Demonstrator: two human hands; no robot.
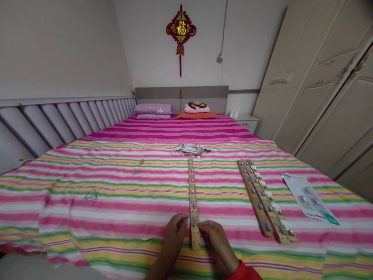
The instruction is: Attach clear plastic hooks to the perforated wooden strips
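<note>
near the front edge of the bed [125,229], the left hand [176,225] and right hand [214,232] flank a perforated strip [192,197], fingers bent; whether either is clamped on it i cannot tell; toward the bed's right edge lie two more strips [257,204] and a blister pack [309,198]; farther back, clear packaging [189,149]

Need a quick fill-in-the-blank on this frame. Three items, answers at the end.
1. The sleeve at the right hand is coloured ____.
2. Counting the strip beside the left hand, ____ strips lie on the bedding.
3. In the picture, the teal-cornered pack lies to the ____ of the paired strips.
Missing words: red; three; right.
</note>
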